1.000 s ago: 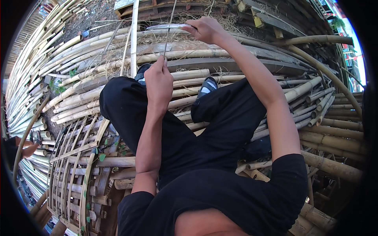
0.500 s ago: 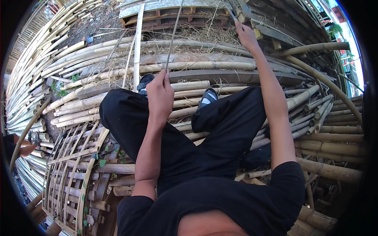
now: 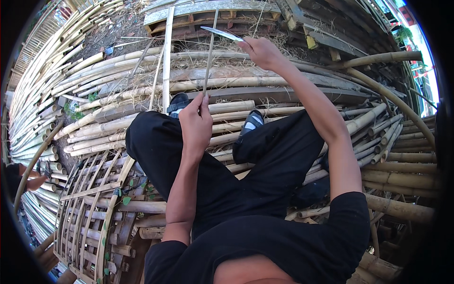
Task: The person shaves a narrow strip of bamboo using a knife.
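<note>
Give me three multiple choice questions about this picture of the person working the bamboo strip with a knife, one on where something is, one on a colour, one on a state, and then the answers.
1. Where does the knife blade meet the thin bamboo strip?
A. near the strip's far upper part
B. right at the left hand
C. below the knee

2. What colour are the person's trousers?
A. white
B. black
C. red

3. How does the left hand stand to the strip?
A. open and away from it
B. flat on the ground
C. closed on its lower end

Answers: 1 A, the blade held by the right hand crosses the strip well above the left hand. 2 B, both legs show black cloth. 3 C, the fingers pinch the strip's lower end.
</note>
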The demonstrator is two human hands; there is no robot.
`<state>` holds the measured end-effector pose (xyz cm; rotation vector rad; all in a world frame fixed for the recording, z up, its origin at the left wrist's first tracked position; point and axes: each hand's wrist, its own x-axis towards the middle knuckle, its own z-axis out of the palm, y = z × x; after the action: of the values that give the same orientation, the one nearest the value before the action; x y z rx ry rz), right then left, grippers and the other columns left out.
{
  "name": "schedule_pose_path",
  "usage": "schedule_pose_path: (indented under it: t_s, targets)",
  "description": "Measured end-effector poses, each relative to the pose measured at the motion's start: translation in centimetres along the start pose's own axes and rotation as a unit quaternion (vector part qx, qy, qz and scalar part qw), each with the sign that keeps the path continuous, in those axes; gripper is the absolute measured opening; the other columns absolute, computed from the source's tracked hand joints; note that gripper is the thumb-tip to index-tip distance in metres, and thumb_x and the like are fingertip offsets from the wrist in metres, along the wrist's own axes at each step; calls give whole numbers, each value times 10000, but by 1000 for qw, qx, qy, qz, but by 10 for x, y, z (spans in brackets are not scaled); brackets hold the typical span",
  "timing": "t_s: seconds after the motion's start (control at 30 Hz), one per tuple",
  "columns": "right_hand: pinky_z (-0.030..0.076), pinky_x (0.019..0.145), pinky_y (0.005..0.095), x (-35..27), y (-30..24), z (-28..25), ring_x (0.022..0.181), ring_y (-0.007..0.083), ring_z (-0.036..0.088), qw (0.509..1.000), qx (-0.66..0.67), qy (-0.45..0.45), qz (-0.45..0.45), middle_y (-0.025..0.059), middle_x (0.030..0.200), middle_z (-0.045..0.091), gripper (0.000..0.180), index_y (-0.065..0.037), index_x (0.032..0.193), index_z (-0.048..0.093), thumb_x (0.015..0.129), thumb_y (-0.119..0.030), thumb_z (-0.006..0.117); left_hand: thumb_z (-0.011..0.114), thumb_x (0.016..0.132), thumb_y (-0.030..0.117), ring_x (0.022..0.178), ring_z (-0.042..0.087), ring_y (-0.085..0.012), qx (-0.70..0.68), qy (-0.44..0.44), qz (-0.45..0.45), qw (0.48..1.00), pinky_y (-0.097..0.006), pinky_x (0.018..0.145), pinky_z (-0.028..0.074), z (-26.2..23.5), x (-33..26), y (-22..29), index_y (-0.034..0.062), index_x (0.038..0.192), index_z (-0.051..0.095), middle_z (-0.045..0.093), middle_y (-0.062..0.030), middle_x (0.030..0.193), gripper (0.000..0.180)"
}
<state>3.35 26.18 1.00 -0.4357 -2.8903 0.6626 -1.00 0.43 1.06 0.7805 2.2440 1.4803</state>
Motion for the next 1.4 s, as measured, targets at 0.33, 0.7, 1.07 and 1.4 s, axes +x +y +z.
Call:
schedule_pose_path:
  t_s: [0.33, 0.7, 1.07, 1.4]
  targets:
    - [438, 586, 491, -1, -7, 18, 644, 428, 569, 997, -14, -21, -78, 208, 638, 570, 496, -42, 821, 577, 997, -472, 405, 518, 953, 61, 532, 365, -346, 8, 21, 28, 999, -361, 519, 381, 7, 5, -7, -58, 912, 577, 503, -233, 626, 139]
    - [432, 593, 450, 2, 25, 3, 623, 388, 563, 1000, 17, -2, -4, 194, 678, 587, 502, -33, 889, 604, 1010, -466, 381, 522, 937, 34, 578, 487, -417, 12, 14, 58, 998, -411, 514, 375, 7, 0, -6, -62, 857, 552, 522, -254, 648, 128]
    - [477, 694, 466, 16, 28, -3, 749, 392, 623, 997, 18, -18, 71, 231, 781, 638, 512, -38, 937, 635, 1000, -480, 386, 551, 949, 98, 542, 378, -112, 16, -13, 12, 1000, -286, 518, 372, 11, 0, -13, -51, 997, 639, 471, -127, 585, 179]
    - [217, 394, 190, -34, -35, -64, 466, 11, 321, 904, 349, -23, 244, -64, 638, 352, 403, -90, 1043, 497, 946, -478, 547, 558, 960, 145, 547, 402, -58, -51, 29, -18, 998, -261, 504, 350, 2, 13, -19, -32, 1026, 678, 482, -12, 578, 224]
